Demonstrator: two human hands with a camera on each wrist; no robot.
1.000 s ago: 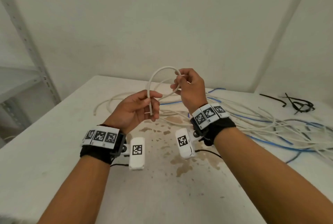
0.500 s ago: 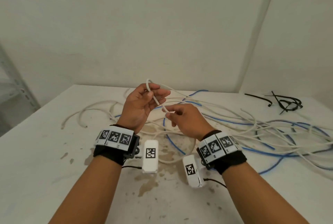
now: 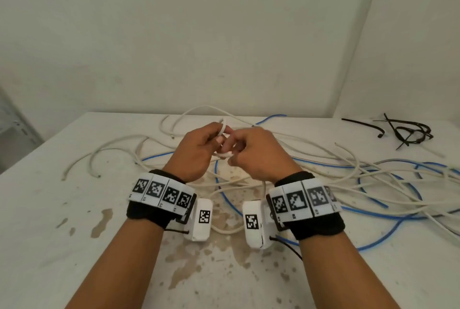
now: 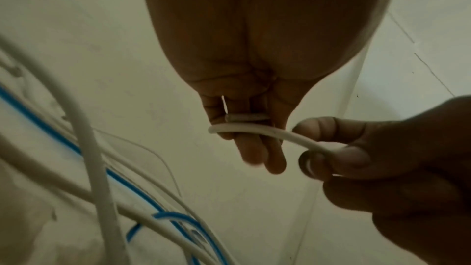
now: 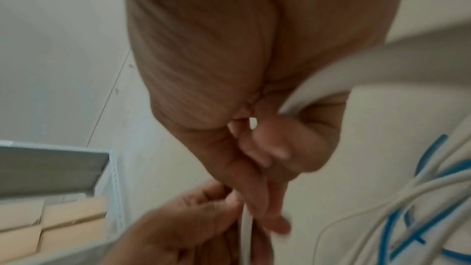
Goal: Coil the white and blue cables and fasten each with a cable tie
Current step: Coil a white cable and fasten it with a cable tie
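Note:
Both hands meet above the middle of the table, each holding the white cable [image 3: 222,130]. My left hand [image 3: 199,149] has a small turn of the white cable [image 4: 244,126] around its fingers, with the cut end lying across them. My right hand [image 3: 251,152] pinches the same cable [image 4: 300,141] just beside it, and the cable [image 5: 356,72] runs on past its palm. Loose white cable [image 3: 323,157] and blue cable [image 3: 388,216] lie tangled over the table [image 3: 49,234], mostly to the right. Black cable ties [image 3: 408,131] sit at the far right.
The table top is stained brown [image 3: 189,266] near my wrists. Walls close in behind and on the right. A metal shelf [image 5: 51,168] holding pale boxes [image 5: 71,227] stands to the left.
My hands have come close together and lower over the table. The wide white loop held up a second ago is now a tight turn around my left fingers.

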